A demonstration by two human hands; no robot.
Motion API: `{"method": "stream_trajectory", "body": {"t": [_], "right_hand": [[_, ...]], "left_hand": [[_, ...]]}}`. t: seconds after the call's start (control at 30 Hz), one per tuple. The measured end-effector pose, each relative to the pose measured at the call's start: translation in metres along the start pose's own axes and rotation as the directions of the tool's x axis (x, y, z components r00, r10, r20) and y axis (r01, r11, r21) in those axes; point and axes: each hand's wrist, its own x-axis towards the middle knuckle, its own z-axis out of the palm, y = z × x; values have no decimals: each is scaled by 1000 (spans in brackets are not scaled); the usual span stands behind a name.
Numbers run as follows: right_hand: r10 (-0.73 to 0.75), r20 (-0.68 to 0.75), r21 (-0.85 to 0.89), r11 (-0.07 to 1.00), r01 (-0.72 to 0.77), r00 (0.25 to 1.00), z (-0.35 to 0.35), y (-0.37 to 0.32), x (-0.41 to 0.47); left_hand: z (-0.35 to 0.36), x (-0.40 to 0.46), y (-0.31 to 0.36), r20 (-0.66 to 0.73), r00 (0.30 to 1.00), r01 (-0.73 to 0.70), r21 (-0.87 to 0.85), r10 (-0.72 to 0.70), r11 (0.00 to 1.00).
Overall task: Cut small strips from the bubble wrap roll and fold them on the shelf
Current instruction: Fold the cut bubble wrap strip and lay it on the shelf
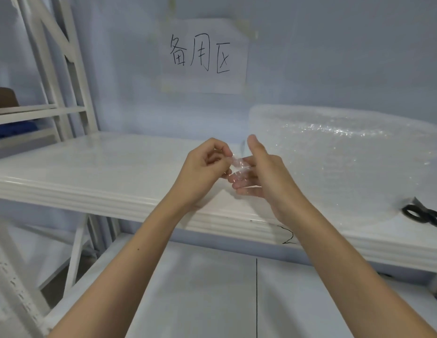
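Note:
A small clear bubble wrap strip [240, 167] is held between both hands above the white shelf [110, 167]. My left hand [204, 167] pinches its upper left end with fingers curled. My right hand [261, 172] supports the strip from the right, thumb raised, fingers under it. The big bubble wrap roll [344, 152] lies on the shelf at the right, its loose sheet spread toward the front edge. Black scissors [425, 214] rest on that sheet at the far right.
A paper sign [204, 56] with handwritten characters is taped to the back wall. White shelf uprights [61, 69] stand at the left, with a lower shelf board [200, 296] beneath my arms.

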Motion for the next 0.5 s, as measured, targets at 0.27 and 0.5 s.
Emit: {"method": "stream_trajectory", "body": {"t": [0.27,0.5], "right_hand": [[-10,149,121,993,-8,989,-2,9,13],[-40,191,61,998,28,981,-1,11,20]], "left_hand": [[-4,5,-3,-16,998,52,-74,-53,996],[-5,11,-7,-56,994,84,-99,-90,992]]}}
